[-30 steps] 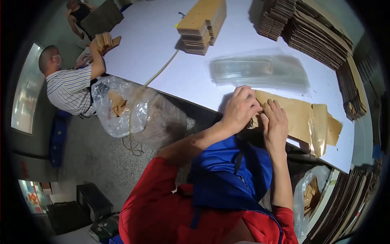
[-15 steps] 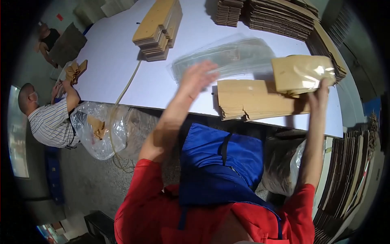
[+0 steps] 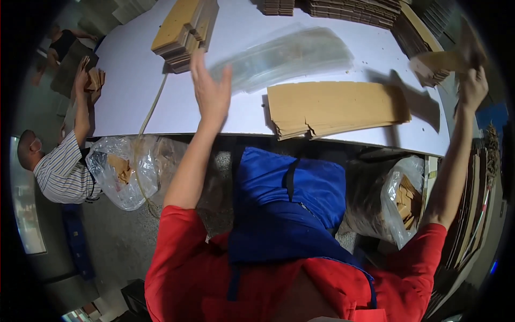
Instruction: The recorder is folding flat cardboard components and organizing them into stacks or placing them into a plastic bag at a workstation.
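My left hand [image 3: 211, 88] is raised over the white table [image 3: 134, 80] with fingers spread, holding nothing, close to a blurred clear plastic sleeve [image 3: 284, 56]. My right hand [image 3: 472, 86] is stretched out far right, gripping a folded brown cardboard piece [image 3: 437, 61] above the table's right end. A stack of flat cardboard sheets [image 3: 335, 107] lies on the table in front of me, between both hands.
Further cardboard stacks sit at the table's back left [image 3: 182, 29] and back right [image 3: 354, 11]. Clear plastic bags with cardboard scraps hang at the left [image 3: 120, 169] and right [image 3: 399, 198] of the table's edge. Another person in a striped shirt [image 3: 64, 172] works at the left.
My right hand lifted a cardboard piece off the stack and carried it out to the far right. My left hand let go and rose, open, over the table.
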Demonstrator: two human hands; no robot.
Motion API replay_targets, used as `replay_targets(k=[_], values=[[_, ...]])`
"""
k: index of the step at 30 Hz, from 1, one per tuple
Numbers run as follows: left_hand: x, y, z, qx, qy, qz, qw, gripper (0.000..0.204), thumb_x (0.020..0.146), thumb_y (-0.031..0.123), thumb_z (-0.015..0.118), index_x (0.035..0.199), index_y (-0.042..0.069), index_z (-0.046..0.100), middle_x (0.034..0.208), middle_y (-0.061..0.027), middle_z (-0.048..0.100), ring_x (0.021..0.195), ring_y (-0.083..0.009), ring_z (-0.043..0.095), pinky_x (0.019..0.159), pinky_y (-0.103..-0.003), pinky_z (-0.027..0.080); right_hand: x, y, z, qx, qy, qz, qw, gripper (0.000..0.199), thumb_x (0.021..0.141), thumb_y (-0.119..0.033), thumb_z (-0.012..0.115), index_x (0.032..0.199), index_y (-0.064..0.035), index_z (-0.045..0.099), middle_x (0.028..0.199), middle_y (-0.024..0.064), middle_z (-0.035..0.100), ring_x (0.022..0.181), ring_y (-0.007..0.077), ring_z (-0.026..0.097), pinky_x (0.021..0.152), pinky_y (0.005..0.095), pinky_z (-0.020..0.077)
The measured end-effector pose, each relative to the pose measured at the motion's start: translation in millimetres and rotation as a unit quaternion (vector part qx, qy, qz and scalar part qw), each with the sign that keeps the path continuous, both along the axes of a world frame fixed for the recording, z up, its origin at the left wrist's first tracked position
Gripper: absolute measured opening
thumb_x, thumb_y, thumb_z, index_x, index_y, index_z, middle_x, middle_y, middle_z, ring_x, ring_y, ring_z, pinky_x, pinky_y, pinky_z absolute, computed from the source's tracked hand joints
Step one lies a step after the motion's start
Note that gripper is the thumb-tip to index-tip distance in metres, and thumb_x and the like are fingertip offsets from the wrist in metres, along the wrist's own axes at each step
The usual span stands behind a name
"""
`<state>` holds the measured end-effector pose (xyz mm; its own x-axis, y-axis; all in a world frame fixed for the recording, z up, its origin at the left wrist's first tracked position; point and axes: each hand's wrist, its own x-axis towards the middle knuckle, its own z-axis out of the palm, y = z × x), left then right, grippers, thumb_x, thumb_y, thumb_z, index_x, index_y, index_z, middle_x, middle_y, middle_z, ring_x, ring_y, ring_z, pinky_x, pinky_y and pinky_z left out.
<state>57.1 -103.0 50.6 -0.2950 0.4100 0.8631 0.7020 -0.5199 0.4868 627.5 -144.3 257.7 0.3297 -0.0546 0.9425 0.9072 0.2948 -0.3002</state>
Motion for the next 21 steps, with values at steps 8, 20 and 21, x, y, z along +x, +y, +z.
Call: replay_targets(k=[8,20,21], values=[[38.5,-34.2,-52.2,-0.223,0.215,-0.328,0.892,0.062,0.089,0.031,0.077,0.141,0.004,0.057,0.150,-0.0169,0.053,0.134,-0.0336,0.053,0.112,-0.040,0.043,-277.8,-15.4,-177.5,-0.333,-0.200,0.329,0.861,0.054,0.077,0.012,0.062,0.127,-0.0049,0.069,0.131,0.0094,0.069,0.118,0.0308,0.066,0.103,0.0361,0.0509],[65.4,-34.5,-59.5,-0.066,0.100,-0.235,0.965,0.030,0.084,0.017,0.080,0.111,0.004,0.078,0.125,-0.0171,0.071,0.113,-0.0300,0.067,0.097,-0.034,0.053,-310.3,-10.9,-222.4,-0.339,-0.212,0.292,0.869,0.027,0.093,-0.010,0.067,0.117,0.0017,0.071,0.126,0.0146,0.071,0.125,0.0372,0.063,0.105,0.0430,0.0492],[64.6,-33.7,-63.5,-0.079,0.096,-0.255,0.959,0.030,0.084,0.016,0.080,0.111,0.004,0.078,0.125,-0.0173,0.071,0.113,-0.0299,0.068,0.097,-0.034,0.054,-309.8,-11.5,-221.9,-0.339,-0.217,0.287,0.869,0.028,0.093,-0.010,0.067,0.118,0.0017,0.071,0.127,0.0142,0.071,0.126,0.0368,0.062,0.105,0.0428,0.0488]])
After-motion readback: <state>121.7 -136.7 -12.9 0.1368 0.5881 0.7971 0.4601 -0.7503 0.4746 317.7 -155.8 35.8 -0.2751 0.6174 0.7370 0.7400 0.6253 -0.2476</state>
